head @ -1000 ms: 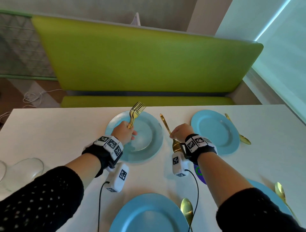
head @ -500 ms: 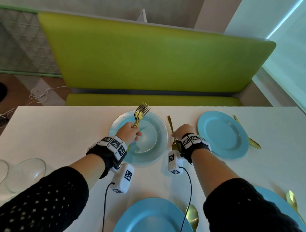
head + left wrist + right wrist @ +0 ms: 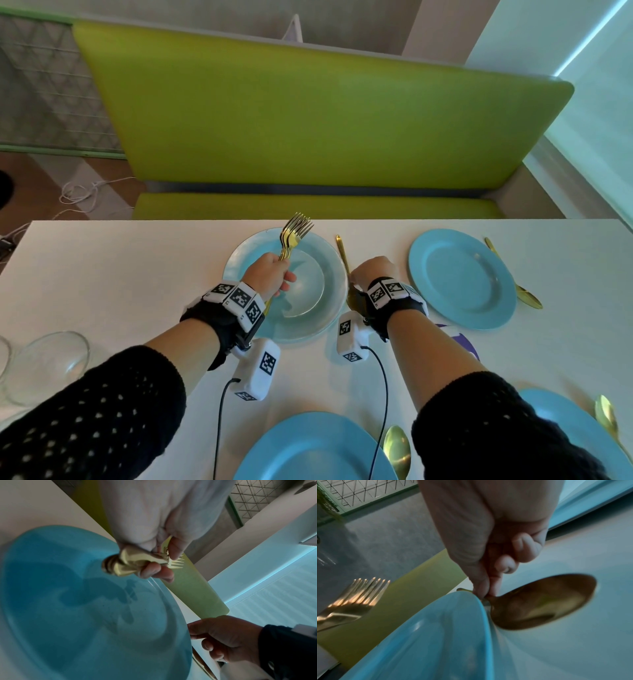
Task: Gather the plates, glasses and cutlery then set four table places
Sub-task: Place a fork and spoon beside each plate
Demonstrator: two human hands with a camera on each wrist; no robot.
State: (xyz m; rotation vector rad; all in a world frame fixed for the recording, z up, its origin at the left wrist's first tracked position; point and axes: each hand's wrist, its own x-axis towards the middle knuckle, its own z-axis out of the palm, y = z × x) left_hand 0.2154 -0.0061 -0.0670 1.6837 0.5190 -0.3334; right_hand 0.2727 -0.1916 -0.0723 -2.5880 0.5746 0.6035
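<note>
My left hand [image 3: 270, 275] grips a bunch of gold forks [image 3: 294, 234] by the handles, tines up, above a blue plate [image 3: 329, 270] at the far middle of the white table [image 3: 120, 274]. The fork handles' ends [image 3: 116, 563] stick out below my fist. My right hand [image 3: 371, 274] pinches the handle of a gold spoon [image 3: 544, 601] that lies on the table against the plate's right rim [image 3: 481, 601]; its handle [image 3: 342, 253] points away from me. Three more blue plates lie at the far right [image 3: 462, 277], near middle [image 3: 308, 448] and near right [image 3: 565, 421], each with a gold spoon to its right.
Clear glasses [image 3: 44, 363] stand at the table's left edge. A green bench [image 3: 308, 113] runs behind the table's far edge. A purple and white object [image 3: 459, 339] lies partly hidden under my right forearm. Cables hang from both wrist cameras.
My right hand has slid the spoon a little closer to the plate's right rim. My left hand holds the forks in the same place above the plate.
</note>
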